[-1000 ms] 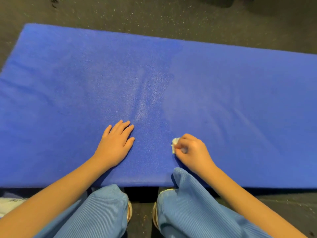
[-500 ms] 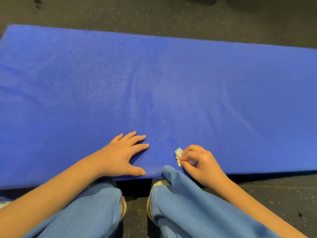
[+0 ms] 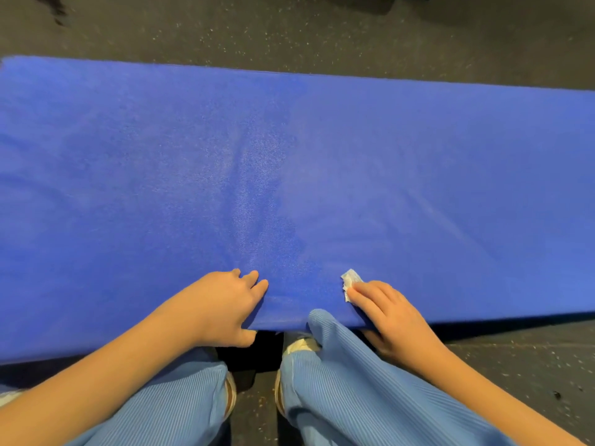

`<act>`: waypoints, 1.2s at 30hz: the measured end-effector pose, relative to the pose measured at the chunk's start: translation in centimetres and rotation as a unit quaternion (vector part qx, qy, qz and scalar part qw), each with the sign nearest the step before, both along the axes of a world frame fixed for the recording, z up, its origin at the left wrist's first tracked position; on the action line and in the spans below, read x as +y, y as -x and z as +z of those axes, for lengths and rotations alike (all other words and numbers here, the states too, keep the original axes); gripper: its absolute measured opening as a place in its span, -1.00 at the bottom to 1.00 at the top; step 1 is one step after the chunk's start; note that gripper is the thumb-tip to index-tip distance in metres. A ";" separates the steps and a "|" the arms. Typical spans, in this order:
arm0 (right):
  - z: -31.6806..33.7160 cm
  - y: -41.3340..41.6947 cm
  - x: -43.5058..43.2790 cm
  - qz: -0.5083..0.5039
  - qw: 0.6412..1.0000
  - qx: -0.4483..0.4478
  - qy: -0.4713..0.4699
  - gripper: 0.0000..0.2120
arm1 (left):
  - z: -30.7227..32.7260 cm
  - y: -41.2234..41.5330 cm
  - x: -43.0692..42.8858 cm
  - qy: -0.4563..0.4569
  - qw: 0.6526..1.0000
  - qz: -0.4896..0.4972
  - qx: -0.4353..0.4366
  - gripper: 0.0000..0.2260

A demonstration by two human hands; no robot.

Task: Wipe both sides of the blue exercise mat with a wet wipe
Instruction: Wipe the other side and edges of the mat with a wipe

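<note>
Mat (image 3: 354, 175) stretches long from side to side, its near edge under both hands. Left hand (image 3: 222, 304) grips that edge, thumb under. Right hand (image 3: 389, 317) pinches the wet wipe (image 3: 350, 281) and seems to grip the edge too.

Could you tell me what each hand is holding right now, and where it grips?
The right hand pinches the wet wipe under its fingertips; the left hand grips the blue mat's near edge.

I can't see the mat's (image 3: 354, 162) ends; both sides run off frame. My right hand (image 3: 391, 313) covers most of the wipe (image 3: 351, 280). My left thumb tucks under the mat's near edge.
</note>
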State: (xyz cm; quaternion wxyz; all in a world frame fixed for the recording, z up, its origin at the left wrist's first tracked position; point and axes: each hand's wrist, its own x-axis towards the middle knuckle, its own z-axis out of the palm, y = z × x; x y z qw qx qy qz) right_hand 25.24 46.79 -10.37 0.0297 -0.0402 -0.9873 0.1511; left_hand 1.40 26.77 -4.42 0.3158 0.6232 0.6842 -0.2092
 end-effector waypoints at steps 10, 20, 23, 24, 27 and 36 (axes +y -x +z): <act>4.1 4.9 -0.8 0.029 0.994 0.062 0.087 -0.59 | 1.4 3.6 -5.3 -0.226 0.959 0.171 -0.028 -0.61; 5.2 10.7 -6.7 0.148 0.977 0.023 0.149 -0.60 | 3.1 6.1 -14.0 -0.214 0.878 0.427 -0.039 -0.36; 4.5 11.4 -7.7 0.177 0.971 -0.014 0.160 -0.61 | 2.5 6.1 -15.5 -0.180 0.871 0.452 -0.063 -0.40; 4.2 11.3 -7.9 0.178 0.969 -0.029 0.172 -0.59 | 2.1 5.9 -15.6 -0.169 0.879 0.440 -0.070 -0.44; 4.0 10.6 -8.1 0.162 0.957 -0.084 0.227 -0.55 | 0.4 5.8 -15.9 -0.112 0.918 0.375 -0.066 -0.40; 1.5 15.4 -5.7 0.034 0.985 -0.055 0.163 -0.81 | -3.5 8.3 -11.0 -0.235 0.874 0.418 -0.081 -0.57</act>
